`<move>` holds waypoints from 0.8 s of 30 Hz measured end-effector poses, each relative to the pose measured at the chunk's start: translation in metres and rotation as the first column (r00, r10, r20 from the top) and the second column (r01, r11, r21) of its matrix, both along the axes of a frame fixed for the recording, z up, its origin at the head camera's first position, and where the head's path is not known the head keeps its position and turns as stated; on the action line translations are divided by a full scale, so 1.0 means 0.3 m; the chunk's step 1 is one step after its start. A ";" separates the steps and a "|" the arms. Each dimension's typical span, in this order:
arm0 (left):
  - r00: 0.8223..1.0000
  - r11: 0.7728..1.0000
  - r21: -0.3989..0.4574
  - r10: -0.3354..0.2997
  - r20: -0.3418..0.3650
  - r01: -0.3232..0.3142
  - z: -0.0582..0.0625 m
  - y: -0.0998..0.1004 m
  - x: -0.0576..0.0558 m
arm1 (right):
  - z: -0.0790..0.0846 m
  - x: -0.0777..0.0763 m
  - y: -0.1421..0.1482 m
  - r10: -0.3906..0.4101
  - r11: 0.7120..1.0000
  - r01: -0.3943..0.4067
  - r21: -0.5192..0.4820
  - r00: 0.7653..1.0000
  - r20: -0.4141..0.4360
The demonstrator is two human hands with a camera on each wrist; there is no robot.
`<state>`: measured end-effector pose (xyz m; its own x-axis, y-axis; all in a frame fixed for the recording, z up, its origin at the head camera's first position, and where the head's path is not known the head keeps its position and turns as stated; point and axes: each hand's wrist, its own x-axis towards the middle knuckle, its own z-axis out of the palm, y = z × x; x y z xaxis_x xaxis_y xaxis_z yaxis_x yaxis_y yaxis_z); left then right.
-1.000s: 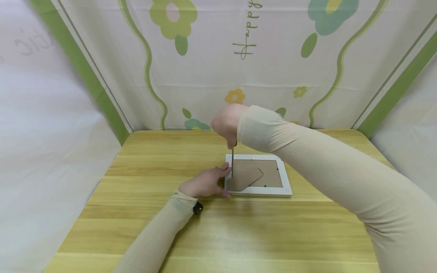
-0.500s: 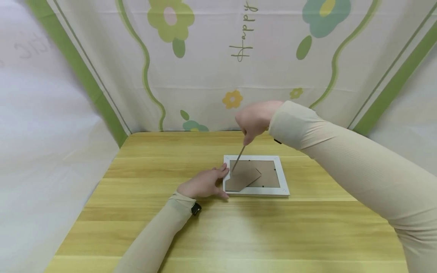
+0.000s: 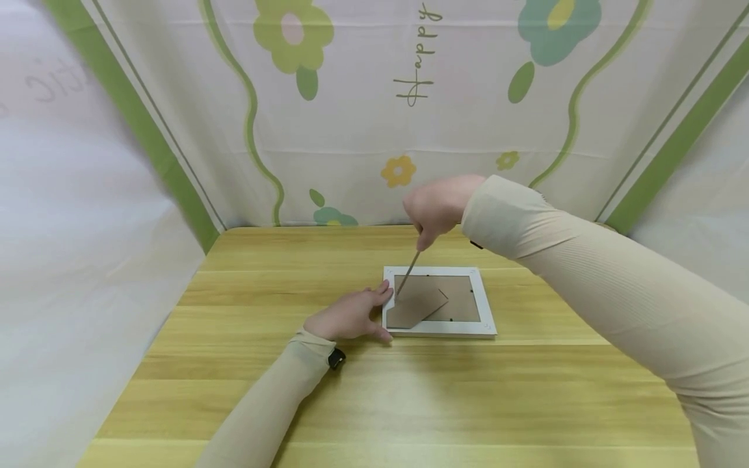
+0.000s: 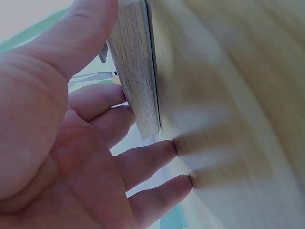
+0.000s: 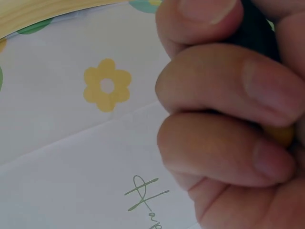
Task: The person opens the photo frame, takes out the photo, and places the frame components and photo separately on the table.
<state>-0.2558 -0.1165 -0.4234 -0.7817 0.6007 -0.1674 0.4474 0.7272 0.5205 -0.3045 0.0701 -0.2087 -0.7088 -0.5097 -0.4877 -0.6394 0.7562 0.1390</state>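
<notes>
A white picture frame [image 3: 487, 305] lies face down, its brown backboard [image 3: 465, 289] and folded stand [image 3: 412, 312] facing up. My left hand [image 3: 346, 315] holds the frame's left end, thumb at the near corner and fingers along the short side. In the left wrist view, two fingertips [image 4: 183, 183] rest on the tabletop beside the frame's wood-grained side [image 4: 136, 67]. My right hand [image 3: 439, 205] grips a screwdriver [image 3: 409, 272] above the frame. The tool leans right, its tip at the backboard's left edge. Curled fingers mostly hide its dark and yellow handle [image 5: 257, 31].
The wooden table [image 3: 281, 266] extends around the frame on every side. Behind it hangs a white cloth [image 3: 345, 130] printed with flowers and green lines. A dark band [image 3: 336, 359] circles my left wrist.
My right hand has moved right, tilting the screwdriver from nearly upright to a rightward lean, its tip staying near the backboard's left edge. My left hand stays on the frame.
</notes>
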 end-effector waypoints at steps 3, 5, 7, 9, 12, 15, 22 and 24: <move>1.000 1.000 -0.003 0.000 0.000 0.000 0.000 -0.001 0.001 | 0.000 0.001 0.002 0.006 1.000 -0.006 -0.002 1.000 -0.006; 1.000 1.000 -0.003 0.002 0.002 -0.002 -0.002 -0.001 0.001 | -0.004 0.002 0.002 0.017 1.000 -0.018 -0.006 1.000 -0.009; 1.000 1.000 0.000 0.003 0.004 -0.003 -0.002 0.000 0.003 | -0.009 0.002 0.000 0.023 1.000 -0.024 -0.012 1.000 -0.012; 1.000 1.000 0.004 0.003 0.003 -0.003 -0.002 0.001 0.005 | -0.013 0.003 -0.005 0.023 1.000 -0.023 -0.008 1.000 -0.015; 1.000 1.000 0.003 -0.001 0.002 0.001 0.001 0.002 0.007 | -0.014 0.010 -0.018 0.018 1.000 -0.018 0.003 1.000 -0.024; 1.000 1.000 -0.002 -0.008 -0.001 0.008 0.004 0.004 0.006 | -0.011 0.020 -0.036 0.029 1.000 -0.028 0.014 0.999 -0.039; 1.000 1.000 -0.013 -0.005 -0.016 0.004 0.010 0.003 0.005 | 0.002 0.054 -0.108 0.065 0.997 -0.060 0.046 0.991 -0.116; 1.000 1.000 -0.019 -0.002 -0.022 0.001 0.009 0.005 0.006 | 0.005 0.063 -0.133 0.090 0.994 -0.081 0.073 0.986 -0.137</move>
<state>-0.2541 -0.1150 -0.4209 -0.7846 0.5987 -0.1609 0.4598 0.7361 0.4968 -0.2857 0.0301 -0.2072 -0.7277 -0.5407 -0.4220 -0.6719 0.6857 0.2799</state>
